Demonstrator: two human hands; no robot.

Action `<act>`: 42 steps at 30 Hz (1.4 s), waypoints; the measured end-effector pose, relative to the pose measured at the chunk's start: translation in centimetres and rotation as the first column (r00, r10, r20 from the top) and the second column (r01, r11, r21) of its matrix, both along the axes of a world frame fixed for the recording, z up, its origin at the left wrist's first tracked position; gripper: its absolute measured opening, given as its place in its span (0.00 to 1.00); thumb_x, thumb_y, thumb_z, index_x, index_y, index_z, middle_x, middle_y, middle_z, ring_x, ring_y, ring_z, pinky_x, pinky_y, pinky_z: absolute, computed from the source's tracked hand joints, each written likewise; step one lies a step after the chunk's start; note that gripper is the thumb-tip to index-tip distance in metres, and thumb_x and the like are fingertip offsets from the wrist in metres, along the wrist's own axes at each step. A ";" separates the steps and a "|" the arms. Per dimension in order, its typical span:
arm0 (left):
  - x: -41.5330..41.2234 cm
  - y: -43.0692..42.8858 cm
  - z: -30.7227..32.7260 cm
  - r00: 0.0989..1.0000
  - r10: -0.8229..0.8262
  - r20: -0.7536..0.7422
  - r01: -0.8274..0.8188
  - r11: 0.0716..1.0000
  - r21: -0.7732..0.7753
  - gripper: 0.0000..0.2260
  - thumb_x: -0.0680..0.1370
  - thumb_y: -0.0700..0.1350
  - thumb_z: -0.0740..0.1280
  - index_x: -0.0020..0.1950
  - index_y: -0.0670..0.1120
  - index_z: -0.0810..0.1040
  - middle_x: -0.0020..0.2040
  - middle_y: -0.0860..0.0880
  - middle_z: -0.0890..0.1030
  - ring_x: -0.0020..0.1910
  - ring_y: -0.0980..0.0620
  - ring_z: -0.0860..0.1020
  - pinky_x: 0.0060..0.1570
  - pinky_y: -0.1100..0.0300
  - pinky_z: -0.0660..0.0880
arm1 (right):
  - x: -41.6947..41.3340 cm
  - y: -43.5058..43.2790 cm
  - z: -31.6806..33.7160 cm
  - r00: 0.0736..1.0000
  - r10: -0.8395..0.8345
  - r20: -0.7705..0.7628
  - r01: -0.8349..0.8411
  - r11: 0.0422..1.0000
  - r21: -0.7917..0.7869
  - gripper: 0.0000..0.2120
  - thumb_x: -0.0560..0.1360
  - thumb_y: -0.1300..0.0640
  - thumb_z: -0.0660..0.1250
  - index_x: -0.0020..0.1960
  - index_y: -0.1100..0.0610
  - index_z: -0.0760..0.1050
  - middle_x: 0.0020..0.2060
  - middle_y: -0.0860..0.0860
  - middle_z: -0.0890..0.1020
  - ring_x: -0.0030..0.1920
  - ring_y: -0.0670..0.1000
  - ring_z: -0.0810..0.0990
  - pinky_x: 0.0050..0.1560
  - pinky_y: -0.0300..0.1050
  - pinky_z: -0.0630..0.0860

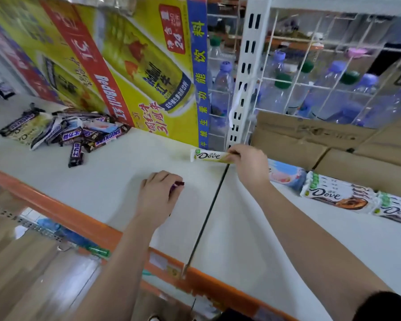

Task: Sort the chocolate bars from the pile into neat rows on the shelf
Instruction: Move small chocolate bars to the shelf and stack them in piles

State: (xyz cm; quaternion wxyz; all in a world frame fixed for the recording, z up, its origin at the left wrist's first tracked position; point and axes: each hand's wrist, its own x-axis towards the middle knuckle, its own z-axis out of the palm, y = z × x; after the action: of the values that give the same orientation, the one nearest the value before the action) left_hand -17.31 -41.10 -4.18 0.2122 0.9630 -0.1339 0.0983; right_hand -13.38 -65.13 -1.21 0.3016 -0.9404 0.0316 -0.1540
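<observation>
– So, how far along is the sorting?
– Early, I'd judge. Near the orange front edge of the shelf [102,181], the left hand [159,193] is curled round a dark bar [178,183]. Only the tip shows, so I can't read a name. Further in, by the seam between the 2 shelf boards, the right hand [249,163] pinches 1 end of a pale bar [208,156] marked "Dove", low over the shelf.
– Anything in rows yet?
– Along the right side, in front of the cardboard boxes [310,140], 3 bars lie in a line: a pink-and-blue one [285,174], name unreadable, then 2 marked "Dove" [333,193].
– And what's left?
– The pile [63,133] at the back left corner, well apart from both hands and all jumbled. Several read "Snickers", 1 pale one "Dove". Behind it a yellow carton [125,66] says "RedBull" and "24", plus Chinese characters. The bottles [222,89] beyond the wire grid have no readable labels.
</observation>
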 end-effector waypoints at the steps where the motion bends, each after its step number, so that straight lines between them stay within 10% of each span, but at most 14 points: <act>1: 0.8 0.3 0.0 1.000 -0.009 -0.010 0.009 1.000 -0.002 0.16 0.75 0.56 0.55 0.52 0.53 0.79 0.50 0.53 0.79 0.52 0.46 0.75 0.51 0.52 0.68 | 0.3 0.3 -0.2 1.000 -0.016 -0.012 0.016 0.999 -0.028 0.05 0.72 0.56 0.68 0.44 0.56 0.81 0.41 0.54 0.83 0.43 0.56 0.79 0.42 0.48 0.73; 24: 7.2 5.6 -1.0 0.935 -0.350 -0.052 0.347 0.936 -0.050 0.08 0.78 0.50 0.63 0.54 0.51 0.79 0.52 0.53 0.79 0.54 0.48 0.74 0.53 0.51 0.70 | -0.4 4.5 -1.6 0.923 -0.356 0.147 0.373 0.921 -0.111 0.12 0.71 0.68 0.65 0.54 0.61 0.77 0.53 0.58 0.75 0.45 0.58 0.78 0.45 0.48 0.73; 31: 7.2 6.1 -0.8 0.953 -0.298 -0.048 0.293 0.952 -0.087 0.14 0.76 0.55 0.58 0.53 0.52 0.79 0.51 0.53 0.79 0.52 0.47 0.76 0.51 0.50 0.72 | -3.0 9.3 -1.5 0.896 0.403 -0.189 -0.411 0.912 -0.005 0.19 0.69 0.67 0.69 0.57 0.52 0.80 0.57 0.49 0.80 0.54 0.46 0.72 0.62 0.41 0.65; 42: 7.2 13.6 -0.3 0.995 -0.096 -0.006 0.095 0.992 -0.085 0.09 0.77 0.49 0.62 0.54 0.50 0.79 0.51 0.50 0.80 0.51 0.45 0.76 0.51 0.47 0.73 | -0.1 14.4 -2.6 0.833 0.482 -0.270 -0.527 0.840 -0.128 0.21 0.70 0.46 0.68 0.61 0.51 0.76 0.53 0.50 0.74 0.54 0.51 0.68 0.57 0.44 0.66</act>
State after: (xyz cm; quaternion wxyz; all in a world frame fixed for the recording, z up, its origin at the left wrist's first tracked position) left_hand -10.12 -27.49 -4.50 0.2578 0.9461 -0.1746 0.0887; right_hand -13.43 -50.69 -3.86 0.2314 -0.9514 -0.1998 0.0377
